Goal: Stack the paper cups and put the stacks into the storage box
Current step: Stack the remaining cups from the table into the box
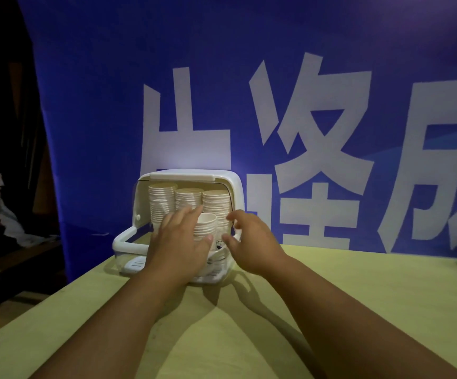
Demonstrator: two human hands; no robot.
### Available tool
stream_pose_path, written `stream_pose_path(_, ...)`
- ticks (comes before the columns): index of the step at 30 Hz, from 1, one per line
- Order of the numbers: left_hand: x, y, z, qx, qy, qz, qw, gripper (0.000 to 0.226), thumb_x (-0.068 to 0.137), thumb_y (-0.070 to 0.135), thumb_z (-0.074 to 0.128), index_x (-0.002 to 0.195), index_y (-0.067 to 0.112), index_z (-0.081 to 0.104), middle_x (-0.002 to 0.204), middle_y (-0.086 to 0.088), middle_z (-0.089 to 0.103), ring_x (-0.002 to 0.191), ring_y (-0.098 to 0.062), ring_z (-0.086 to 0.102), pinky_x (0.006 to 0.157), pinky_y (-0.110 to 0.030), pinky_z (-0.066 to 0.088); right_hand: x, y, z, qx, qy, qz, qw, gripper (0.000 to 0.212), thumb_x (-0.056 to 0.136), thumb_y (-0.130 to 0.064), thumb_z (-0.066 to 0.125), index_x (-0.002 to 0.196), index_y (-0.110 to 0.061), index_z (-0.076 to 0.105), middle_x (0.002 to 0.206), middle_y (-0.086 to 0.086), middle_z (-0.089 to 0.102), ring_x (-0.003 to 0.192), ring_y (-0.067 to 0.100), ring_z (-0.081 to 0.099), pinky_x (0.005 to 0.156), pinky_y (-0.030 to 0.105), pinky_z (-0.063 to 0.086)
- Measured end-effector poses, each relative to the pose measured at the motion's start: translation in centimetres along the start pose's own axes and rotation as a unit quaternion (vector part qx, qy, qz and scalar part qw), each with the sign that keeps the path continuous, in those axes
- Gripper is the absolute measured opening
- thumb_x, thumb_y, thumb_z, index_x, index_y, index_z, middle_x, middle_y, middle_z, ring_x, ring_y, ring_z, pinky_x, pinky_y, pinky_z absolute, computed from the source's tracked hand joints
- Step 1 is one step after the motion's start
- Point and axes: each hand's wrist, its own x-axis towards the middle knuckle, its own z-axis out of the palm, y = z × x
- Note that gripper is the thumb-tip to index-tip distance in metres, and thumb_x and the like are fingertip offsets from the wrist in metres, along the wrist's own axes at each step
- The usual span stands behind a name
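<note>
Head view, from close to far: two bare arms reach out over the yellow-green bench [358,310] toward a white storage box [189,175] that sits near the far edge.

The left hand [179,239] is at the open front of the box. Its fingers [191,213] lie long over the left side of a short stack [205,227] of paper cups and its thumb sits at the front of it, so it looks like the hand holds that stack. The right hand [252,242] is just beside the stack on the other side, with its fingers loosely bent and a bit spread. I cannot tell if they touch the cups (the gap is too small to see).

The short stack is already inside the front of the box, low down, with the top cup open to the sky.

Behind it stand three tall stacks [161,201] – side by side at the back of the box, reaching almost to its roof.

So most of the job looks done: three big stacks are put away and a fourth, smaller one is going in. I can see no more cups outside the box in this view. What is left, I think, is to set the short stack down straight, let go – and maybe close the box.

Far behind hangs a big blue banner [304,77] with white letters.
</note>
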Motion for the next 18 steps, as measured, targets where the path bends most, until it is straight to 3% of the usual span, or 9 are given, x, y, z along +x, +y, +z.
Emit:
stream_pose_path(3,-0.6,1.4,0.3,0.016,0.070,0.033,0.997,0.045,0.090,0.040,0.069,0.132,0.030,0.055,0.135,0.006,0.053,0.127,-0.019,0.043,0.106,-0.042,0.041,-0.3,0.4,-1.2,-0.057,0.026,0.024,0.998,0.005,0.093,-0.037,0.063,0.094,-0.032,0.063,0.087,-0.010,0.066,0.071,0.008,0.060,0.070,0.024,0.055)
stream_pose_path(6,-1.4,3.6,0.9,-0.012,0.106,0.079,0.991,0.015,0.087,0.038,0.069,0.096,0.033,0.059,0.099,0.013,0.055,0.095,-0.012,0.051,0.080,-0.030,0.048,-1.2,0.8,-2.6,-0.070,0.045,0.051,0.995,0.011,0.092,-0.035,0.065,0.083,-0.029,0.063,0.072,-0.012,0.061,0.064,0.010,0.060,0.062,0.020,0.052)
stream_pose_path(8,-1.9,5.3,1.6,-0.026,0.066,0.086,0.994,0.015,0.089,0.042,0.067,0.085,0.037,0.054,0.083,0.019,0.053,0.077,-0.009,0.054,0.068,-0.023,0.048,-2.3,1.2,-3.7,-0.081,0.053,0.070,0.993,0.013,0.091,-0.034,0.065,0.080,-0.028,0.063,0.069,-0.011,0.060,0.062,0.010,0.060,0.058,0.018,0.049)
stream_pose_path(10,-2.4,7.0,2.5,-0.040,0.009,0.066,0.997,0.016,0.091,0.046,0.065,0.085,0.037,0.053,0.077,0.020,0.055,0.069,-0.006,0.055,0.064,-0.020,0.049,-3.9,1.9,-5.1,-0.104,0.056,0.081,0.990,0.013,0.091,-0.034,0.065,0.080,-0.028,0.063,0.069,-0.011,0.060,0.062,0.009,0.060,0.058,0.018,0.048)
stream_pose_path(14,-3.3,10.3,3.8,-0.016,-0.099,0.053,0.994,0.019,0.092,0.045,0.063,0.081,0.033,0.053,0.080,0.017,0.059,0.071,-0.009,0.057,0.066,-0.024,0.050,-7.8,4.1,-8.8,-0.144,0.055,0.114,0.981,0.011,0.092,-0.035,0.064,0.082,-0.030,0.063,0.070,-0.013,0.060,0.063,0.008,0.060,0.060,0.018,0.052)
stream_pose_path(18,-4.7,14.4,4.3,-0.017,-0.144,0.068,0.987,0.016,0.092,0.039,0.063,0.079,0.031,0.057,0.077,0.011,0.062,0.070,-0.009,0.059,0.064,-0.026,0.051,-11.7,6.4,-13.6,-0.175,0.064,0.140,0.972,0.006,0.092,-0.037,0.064,0.090,-0.031,0.063,0.077,-0.016,0.061,0.067,0.006,0.060,0.065,0.019,0.054)
